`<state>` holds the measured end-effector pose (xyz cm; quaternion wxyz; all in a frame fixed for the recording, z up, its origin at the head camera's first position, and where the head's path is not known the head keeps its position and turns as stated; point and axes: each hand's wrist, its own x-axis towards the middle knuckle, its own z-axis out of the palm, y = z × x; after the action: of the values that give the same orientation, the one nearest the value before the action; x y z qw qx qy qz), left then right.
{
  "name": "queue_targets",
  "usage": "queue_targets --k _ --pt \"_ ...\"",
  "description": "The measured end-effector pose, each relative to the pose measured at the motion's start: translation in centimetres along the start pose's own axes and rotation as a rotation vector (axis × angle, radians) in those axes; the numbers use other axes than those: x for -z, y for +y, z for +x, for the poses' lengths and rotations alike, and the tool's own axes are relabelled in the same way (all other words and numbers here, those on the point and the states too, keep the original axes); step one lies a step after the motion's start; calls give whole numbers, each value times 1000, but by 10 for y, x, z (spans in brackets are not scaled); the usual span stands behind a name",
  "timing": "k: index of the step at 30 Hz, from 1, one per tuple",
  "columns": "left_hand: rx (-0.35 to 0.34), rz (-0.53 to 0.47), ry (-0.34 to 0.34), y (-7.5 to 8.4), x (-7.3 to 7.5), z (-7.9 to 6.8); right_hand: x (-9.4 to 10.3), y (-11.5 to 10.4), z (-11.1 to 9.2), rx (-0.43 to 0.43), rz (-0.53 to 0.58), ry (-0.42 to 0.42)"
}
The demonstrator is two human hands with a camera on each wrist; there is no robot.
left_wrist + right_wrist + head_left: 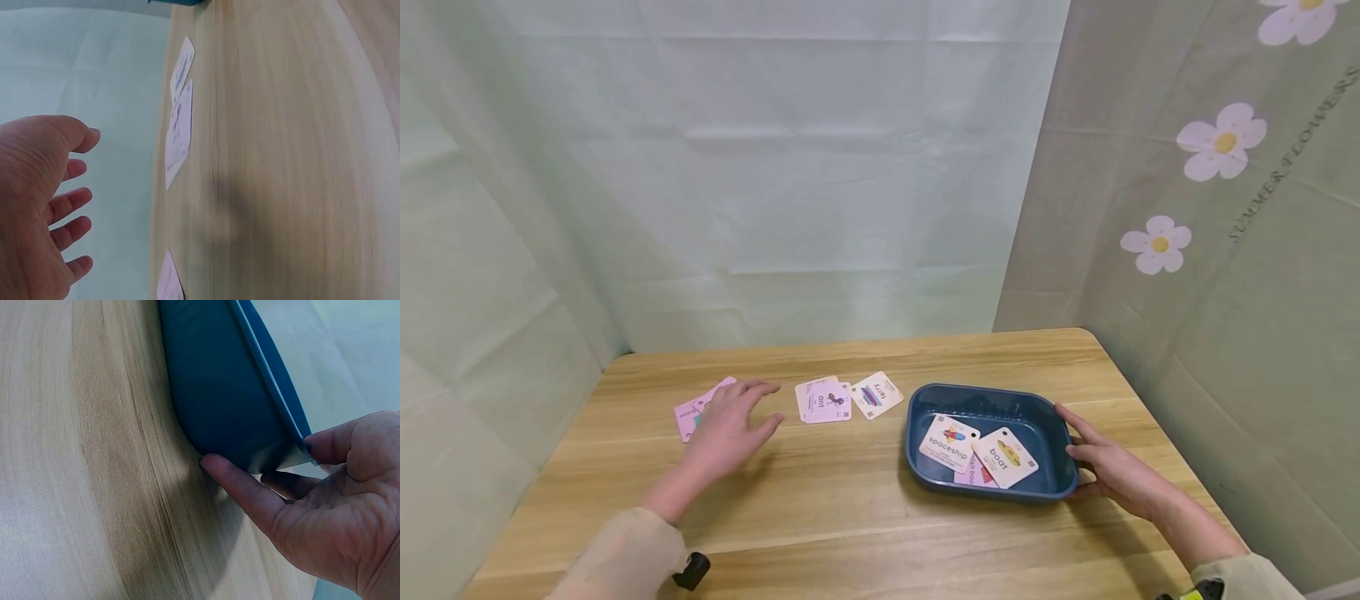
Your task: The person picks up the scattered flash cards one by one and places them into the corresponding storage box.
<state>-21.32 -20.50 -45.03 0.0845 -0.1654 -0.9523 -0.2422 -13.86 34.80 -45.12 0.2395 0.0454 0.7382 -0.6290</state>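
Observation:
My left hand [730,421] hovers over the left part of the table, fingers spread and holding nothing. Below it lie pink picture cards [687,414], partly hidden by the hand. To its right is a small overlapping group topped by the "ant" card [829,403], and beside that the "ferry" card [877,395]. My right hand [1112,467] holds the right end of a dark blue plastic tray [992,492], one digit at the rim and others against the outer wall [219,394]. Inside lie the "spaceship" card [949,444], the "boat" card [1007,458] and a partly covered pink card [967,477].
The wooden table [820,517] ends at a pale curtain [820,192] behind it. On the right hangs another curtain printed with flowers [1221,142], close to the table's right edge.

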Motion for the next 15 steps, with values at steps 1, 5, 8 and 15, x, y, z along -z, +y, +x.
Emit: queue_targets --k 1,5,8,15 --pt "3 2 3 -3 1 0 0 0 0 -2 -2 2" --pt "26 11 9 -16 7 -1 0 -1 0 1 0 2" --pt "59 21 6 -25 9 -1 0 -1 0 6 -1 -5" --pt "121 49 -11 -47 11 1 0 0 -1 10 -1 -5"
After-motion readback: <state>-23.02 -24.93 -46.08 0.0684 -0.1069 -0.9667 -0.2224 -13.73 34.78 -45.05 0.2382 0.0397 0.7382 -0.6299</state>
